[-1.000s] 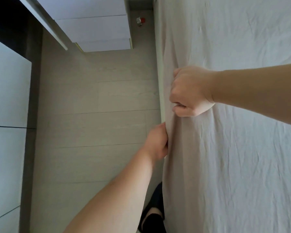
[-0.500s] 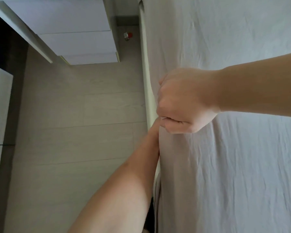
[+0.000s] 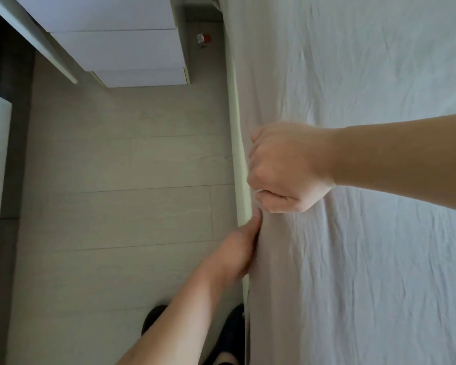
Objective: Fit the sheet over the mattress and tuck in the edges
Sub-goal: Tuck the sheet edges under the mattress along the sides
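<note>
The sheet (image 3: 353, 259) is lying spread over the mattress top, wrinkled, and hanging down the side by the pale bed frame (image 3: 238, 159). The right hand (image 3: 287, 167) is clenching a bunch of it at the edge. The left hand (image 3: 237, 248) is pressing against the side; its fingers are hidden, so their state is unclear. Tucking looks underway, with this edge seemingly left to finish.

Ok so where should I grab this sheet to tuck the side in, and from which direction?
Take the sheet at its hanging side edge, just nearer you than the right hand, where the fabric drapes loose over the mattress side. Come in from the floor side, as the left hand does, since the gap by the pale bed rail opens that way.
</note>
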`<state>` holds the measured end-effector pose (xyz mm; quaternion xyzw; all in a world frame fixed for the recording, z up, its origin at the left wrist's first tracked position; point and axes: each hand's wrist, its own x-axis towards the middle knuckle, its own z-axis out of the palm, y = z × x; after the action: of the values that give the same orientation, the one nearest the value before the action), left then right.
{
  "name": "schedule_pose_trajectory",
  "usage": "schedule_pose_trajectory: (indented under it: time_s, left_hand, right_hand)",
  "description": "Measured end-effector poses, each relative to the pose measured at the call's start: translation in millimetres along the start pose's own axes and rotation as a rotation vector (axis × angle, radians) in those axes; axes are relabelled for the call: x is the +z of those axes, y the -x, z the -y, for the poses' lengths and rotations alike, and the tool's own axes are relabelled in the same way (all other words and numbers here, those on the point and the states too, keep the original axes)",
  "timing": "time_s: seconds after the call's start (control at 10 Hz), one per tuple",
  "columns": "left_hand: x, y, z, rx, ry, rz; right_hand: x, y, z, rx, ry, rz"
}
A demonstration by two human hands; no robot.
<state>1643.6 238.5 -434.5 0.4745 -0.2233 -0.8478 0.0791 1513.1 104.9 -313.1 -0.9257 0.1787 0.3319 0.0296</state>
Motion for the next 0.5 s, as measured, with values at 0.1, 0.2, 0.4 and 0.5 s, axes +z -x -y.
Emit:
schedule_pose_trajectory:
  time_s: [0.1,0.2,0.4,0.5]
  left_hand:
    - [-15,1,-22,-0.278,-0.75,-0.231]
    - [-42,-12,-42,-0.297,-0.807,-0.305]
    - [-49,-20,-108,0.071,-0.587,-0.552]
    - [-49,-11,-155,0.098,-0.538,-0.601]
  right_hand:
    - [8,-15,4,0.04,-0.137,-0.078]
    - [13,-31,5,0.015,-0.071,-0.024]
    - [8,-24,6,0.156,-0.24,-0.19]
    - [1,-13,-16,0.258,-0.366,-0.302]
